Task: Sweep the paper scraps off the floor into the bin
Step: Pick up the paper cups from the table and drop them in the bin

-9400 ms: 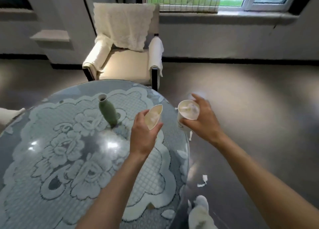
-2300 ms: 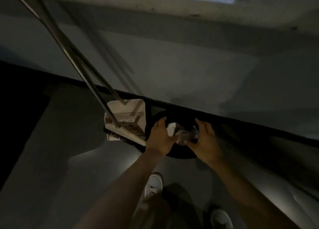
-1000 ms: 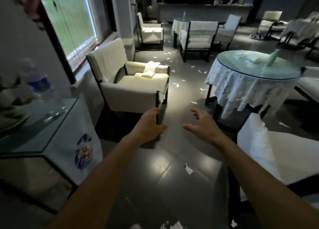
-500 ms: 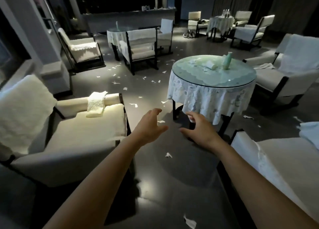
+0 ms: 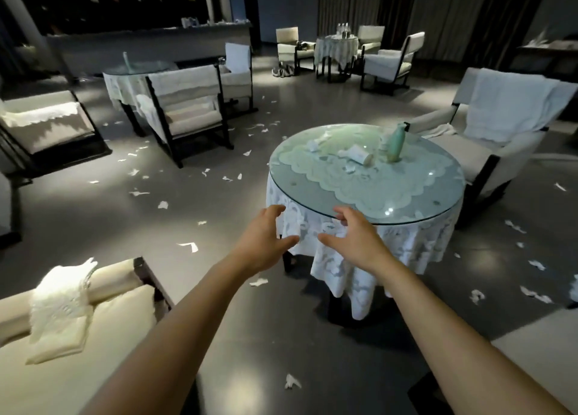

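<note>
White paper scraps [image 5: 189,246] lie scattered over the dark floor, thickest to the left of the round table and also at the right [image 5: 535,295]. One scrap [image 5: 291,381] lies close in front, between my arms. My left hand [image 5: 262,245] and my right hand [image 5: 353,242] are stretched forward side by side in the air, fingers relaxed and spread, holding nothing. They hover just before the round table's near edge. No bin and no broom are in view.
A round glass-topped table [image 5: 366,208] with a lace cloth carries a green vase [image 5: 394,145], a tipped paper cup [image 5: 360,154] and crumpled scraps. Armchairs stand at the near left [image 5: 93,336], right [image 5: 488,139] and far left [image 5: 187,114]. More tables and chairs fill the back.
The view has swung right and moved closer to the round table. Both hands stay forward and empty. Earlier they held paper cups, then reached down at a dark bin beside a broom.
</note>
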A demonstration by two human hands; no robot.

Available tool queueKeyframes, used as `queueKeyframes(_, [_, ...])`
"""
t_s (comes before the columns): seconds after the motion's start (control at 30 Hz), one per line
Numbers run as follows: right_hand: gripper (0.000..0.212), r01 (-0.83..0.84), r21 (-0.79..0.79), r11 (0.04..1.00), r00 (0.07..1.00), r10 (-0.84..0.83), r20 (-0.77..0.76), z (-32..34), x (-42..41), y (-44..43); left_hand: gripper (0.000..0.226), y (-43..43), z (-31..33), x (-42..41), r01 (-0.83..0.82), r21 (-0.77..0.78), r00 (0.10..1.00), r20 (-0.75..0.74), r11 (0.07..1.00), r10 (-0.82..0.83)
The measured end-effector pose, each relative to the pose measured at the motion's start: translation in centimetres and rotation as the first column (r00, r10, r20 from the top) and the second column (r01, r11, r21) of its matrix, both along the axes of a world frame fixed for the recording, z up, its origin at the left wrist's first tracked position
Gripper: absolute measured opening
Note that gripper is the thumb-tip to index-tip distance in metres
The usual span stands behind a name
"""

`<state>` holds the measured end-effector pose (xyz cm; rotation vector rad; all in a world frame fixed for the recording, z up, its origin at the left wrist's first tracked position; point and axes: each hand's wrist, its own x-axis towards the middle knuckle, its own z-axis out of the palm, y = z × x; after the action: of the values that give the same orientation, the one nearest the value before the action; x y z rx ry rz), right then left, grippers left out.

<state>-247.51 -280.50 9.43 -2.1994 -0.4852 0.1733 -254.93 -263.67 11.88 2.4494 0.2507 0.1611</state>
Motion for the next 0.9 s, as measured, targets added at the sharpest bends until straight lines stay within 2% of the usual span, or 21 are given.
queueKeyframes(0.27, [0.070,0.080,-0.028,0.996,0.995,-0.081,-0.053,0.1,19.2,8.6,0.066,9.6,-1.0,20.6,0.091,-0.022,0.996,-0.023,0.996,-0.091])
queueKeyframes(0.5, [0.069,0.310,0.006,0.951,0.949,-0.309,-0.063,-3.2,35.2,13.8,0.066,15.8,-3.5,40.6,0.300,-0.013,0.954,-0.026,0.954,-0.300])
queueKeyframes(0.63, [0.070,0.419,-0.005,0.908,0.903,-0.418,-0.099,-4.7,41.4,14.3,0.066,16.8,-4.4,49.8,0.387,-0.031,0.920,-0.056,0.922,-0.388])
queueKeyframes(0.73, [0.072,0.471,-0.074,0.879,0.874,-0.476,-0.101,-6.1,46.0,13.5,0.066,16.5,-5.5,55.2,0.446,-0.056,0.891,-0.070,0.893,-0.449])
queueKeyframes(0.9, [0.086,0.515,-0.186,0.837,0.844,-0.532,-0.059,-9.0,54.7,11.3,0.065,16.9,-7.7,63.3,0.451,-0.104,0.886,-0.071,0.887,-0.459])
